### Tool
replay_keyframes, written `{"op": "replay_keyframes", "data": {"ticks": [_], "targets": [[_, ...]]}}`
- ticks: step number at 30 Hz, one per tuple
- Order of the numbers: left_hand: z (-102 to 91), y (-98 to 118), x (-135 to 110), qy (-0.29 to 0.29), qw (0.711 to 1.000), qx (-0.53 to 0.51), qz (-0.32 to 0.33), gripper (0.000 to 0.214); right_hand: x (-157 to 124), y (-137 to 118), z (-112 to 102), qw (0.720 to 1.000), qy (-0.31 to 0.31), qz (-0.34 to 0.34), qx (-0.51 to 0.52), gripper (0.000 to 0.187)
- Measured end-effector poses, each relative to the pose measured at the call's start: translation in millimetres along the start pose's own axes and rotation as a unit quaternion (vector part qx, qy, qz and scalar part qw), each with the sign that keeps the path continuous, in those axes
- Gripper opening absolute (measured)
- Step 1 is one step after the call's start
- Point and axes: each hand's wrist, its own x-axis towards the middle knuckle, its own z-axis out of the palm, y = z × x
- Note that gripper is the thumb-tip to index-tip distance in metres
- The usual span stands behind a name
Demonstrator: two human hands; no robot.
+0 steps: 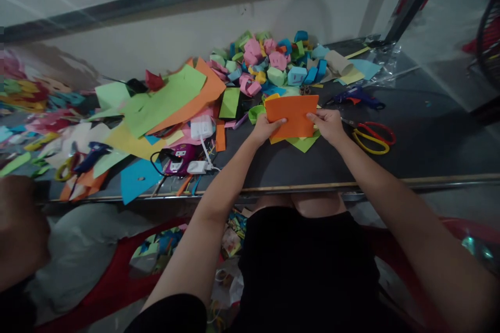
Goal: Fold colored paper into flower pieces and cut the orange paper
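An orange paper sheet lies on the dark table in front of me, over a green paper scrap. My left hand grips the sheet's lower left edge, thumb on top. My right hand pinches its right edge. Both hands are closed on the paper.
A pile of folded coloured paper shapes sits behind the sheet. Red-and-yellow scissors and a blue glue gun lie to the right. Loose coloured sheets, a white power strip and chargers lie left. Another person's hand shows at far left.
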Motion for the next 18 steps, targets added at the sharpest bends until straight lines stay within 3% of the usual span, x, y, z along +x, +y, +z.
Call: {"op": "replay_keyframes", "data": {"ticks": [8,12,18], "targets": [[0.9,0.3,0.6,-0.001,0.999,-0.046,-0.019,0.072,-0.3,5.6,-3.6,0.998,-0.024,0.006,0.049,0.06],[-2.0,-1.1,3.6,0.016,0.998,-0.062,-0.004,0.072,-1.0,5.7,-6.2,0.999,-0.037,0.003,0.006,0.052],[-4.2,-0.4,4.3,-0.008,0.998,-0.054,-0.017,0.061,2.3,9.7,-6.4,1.0,0.005,-0.001,-0.003,0.045]]}}
